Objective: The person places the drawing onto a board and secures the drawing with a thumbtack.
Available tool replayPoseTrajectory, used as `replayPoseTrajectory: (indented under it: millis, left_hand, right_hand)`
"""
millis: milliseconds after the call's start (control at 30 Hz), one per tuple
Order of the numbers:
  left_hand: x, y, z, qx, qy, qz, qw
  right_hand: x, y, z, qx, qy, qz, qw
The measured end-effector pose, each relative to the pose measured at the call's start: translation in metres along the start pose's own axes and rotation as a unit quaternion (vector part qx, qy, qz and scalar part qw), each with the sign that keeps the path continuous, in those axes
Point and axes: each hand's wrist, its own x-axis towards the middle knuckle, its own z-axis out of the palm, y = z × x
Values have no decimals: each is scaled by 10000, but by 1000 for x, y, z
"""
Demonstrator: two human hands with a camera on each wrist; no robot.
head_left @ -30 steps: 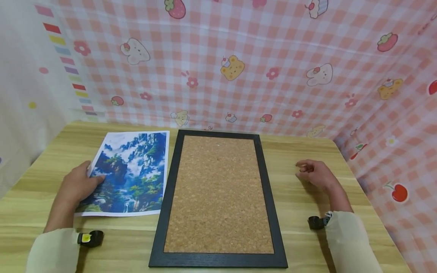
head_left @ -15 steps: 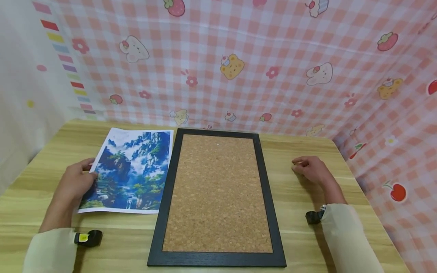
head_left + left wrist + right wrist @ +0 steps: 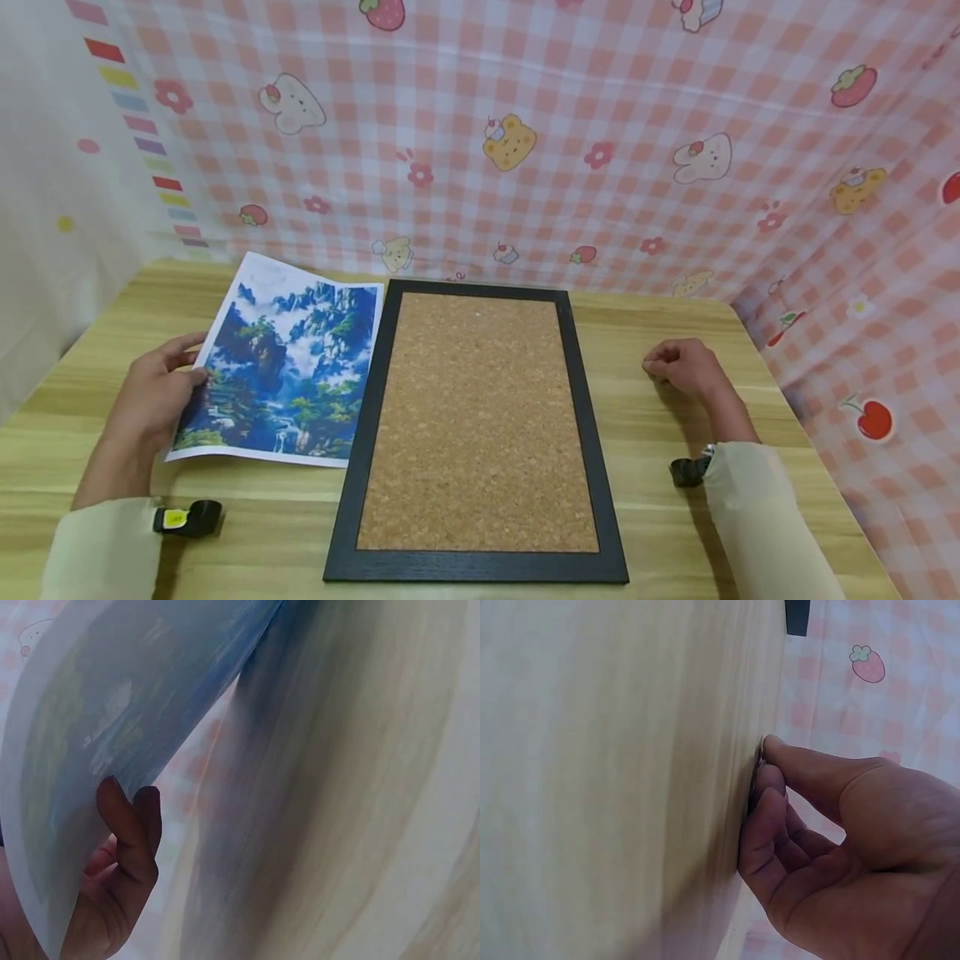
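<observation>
My left hand (image 3: 153, 387) pinches the left edge of a printed landscape picture (image 3: 292, 367), thumb on top and fingers under it. In the left wrist view the paper bends up off the wooden table (image 3: 262, 533), and its lower face shows above the fingers. The picture's right edge lies right along a cork board (image 3: 480, 433) with a black frame. Right of the board, my right hand (image 3: 686, 367) is down at the table top. Its thumb meets the index fingertip around a small pale sliver, seen in the right wrist view; I cannot tell what it is.
A pink checked cloth (image 3: 450, 100) with cartoon figures hangs behind the table and along its right side. White cloth (image 3: 45, 208) hangs at the left. A tiny pale spot (image 3: 477, 315) shows near the board's far end.
My left hand has drawn back slightly and raised the picture's left side, so its far left corner stands higher. My right thumb and index finger have closed together.
</observation>
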Motion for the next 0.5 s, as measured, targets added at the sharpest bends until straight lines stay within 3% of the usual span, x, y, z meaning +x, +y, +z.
replayPoseTrajectory:
  millis: [333,500]
  left_hand:
    - [-2,0,-6,-308,-136,144,9993]
    - [-6,2,-12,-437,-96,173,9988]
  right_hand:
    - [-3,5,2,531,31,56,9986]
    - [-4,5,1,552,283,-21,9981]
